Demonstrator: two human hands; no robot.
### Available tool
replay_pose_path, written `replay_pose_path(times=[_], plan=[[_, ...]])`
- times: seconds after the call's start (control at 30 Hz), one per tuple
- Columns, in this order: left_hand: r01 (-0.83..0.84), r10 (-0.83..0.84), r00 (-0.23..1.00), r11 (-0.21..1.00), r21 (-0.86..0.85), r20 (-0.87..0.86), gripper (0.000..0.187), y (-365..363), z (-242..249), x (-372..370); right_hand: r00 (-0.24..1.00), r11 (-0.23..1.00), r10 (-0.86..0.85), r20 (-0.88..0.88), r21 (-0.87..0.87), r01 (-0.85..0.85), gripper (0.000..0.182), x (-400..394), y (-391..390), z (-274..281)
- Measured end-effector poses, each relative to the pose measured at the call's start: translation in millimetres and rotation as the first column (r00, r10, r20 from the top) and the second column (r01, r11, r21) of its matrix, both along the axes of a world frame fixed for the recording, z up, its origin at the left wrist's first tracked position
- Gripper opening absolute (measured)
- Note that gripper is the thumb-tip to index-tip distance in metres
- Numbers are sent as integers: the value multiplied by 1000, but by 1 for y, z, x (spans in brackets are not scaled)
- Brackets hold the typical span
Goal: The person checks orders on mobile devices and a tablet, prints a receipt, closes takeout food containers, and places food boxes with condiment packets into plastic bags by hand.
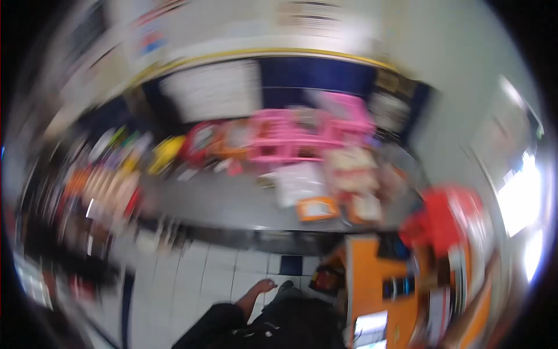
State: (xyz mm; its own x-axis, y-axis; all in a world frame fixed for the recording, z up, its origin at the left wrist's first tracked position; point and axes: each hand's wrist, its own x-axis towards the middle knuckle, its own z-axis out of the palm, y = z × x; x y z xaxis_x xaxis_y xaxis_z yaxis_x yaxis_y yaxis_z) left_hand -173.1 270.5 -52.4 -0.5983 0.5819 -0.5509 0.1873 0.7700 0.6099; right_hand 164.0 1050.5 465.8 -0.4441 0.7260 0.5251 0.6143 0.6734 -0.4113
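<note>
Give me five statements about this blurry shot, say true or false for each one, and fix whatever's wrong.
1. Pink plastic baskets stand on the gray counter. True.
2. The left hand is touching those baskets. False: it is well apart from them, seen against the white floor tiles.
3. A dark blue tile shows among the white ones. True.
4. The yellow wall strip runs below the counter. False: it runs along the wall above it.
5. An orange item with a white patch lies near the counter's front edge. True.
</note>
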Motion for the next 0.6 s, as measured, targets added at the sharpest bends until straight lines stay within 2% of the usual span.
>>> replay_pose_path(times=[0.03,0.07,0.1,0.13,0.2,0.23,0.27,0.3,0.33,0.37,0.43,0.53,0.6], plan=[[35,-36,999,998,-54,-25,70,1,24,-3,998,1000,22,60,-3,-22,36,-24,25,-8],[-170,175,981,984,56,-84,59,-8,39,4,991,999,38,128,-8,-37,36,-54,38,-15],[-339,343,939,932,127,-9,57,-19,53,14,982,999,41,187,-12,-40,36,-81,43,-21],[-456,454,889,869,193,56,54,-29,61,20,971,999,31,235,-20,-27,37,-93,41,-27],[-587,565,809,791,175,159,51,-56,52,38,957,999,-13,289,-43,26,37,-95,25,-46],[-596,595,802,792,130,49,51,-74,28,53,951,997,-21,308,-62,43,37,-93,12,-57],[-602,605,796,789,119,11,51,-88,38,73,947,994,-19,322,-93,52,37,-96,7,-68],[-541,543,839,839,53,-37,54,-107,37,91,943,993,-8,333,-111,48,37,-106,-4,-76],[-450,452,892,879,-156,-22,57,-122,34,105,942,991,0,335,-125,44,37,-109,-12,-80],[-333,344,939,906,-260,-5,54,-143,-9,125,939,990,5,343,-135,44,37,-107,-16,-84],[-415,517,847,789,-454,124,57,-168,-17,169,939,988,18,343,-152,37,38,-102,-28,-87],[-402,506,860,751,-524,66,61,-191,-44,209,939,984,30,341,-177,33,38,-100,-43,-96],[-419,525,817,824,-381,238,61,-174,-8,195,940,981,36,340,-191,32,38,-95,-51,-101]])
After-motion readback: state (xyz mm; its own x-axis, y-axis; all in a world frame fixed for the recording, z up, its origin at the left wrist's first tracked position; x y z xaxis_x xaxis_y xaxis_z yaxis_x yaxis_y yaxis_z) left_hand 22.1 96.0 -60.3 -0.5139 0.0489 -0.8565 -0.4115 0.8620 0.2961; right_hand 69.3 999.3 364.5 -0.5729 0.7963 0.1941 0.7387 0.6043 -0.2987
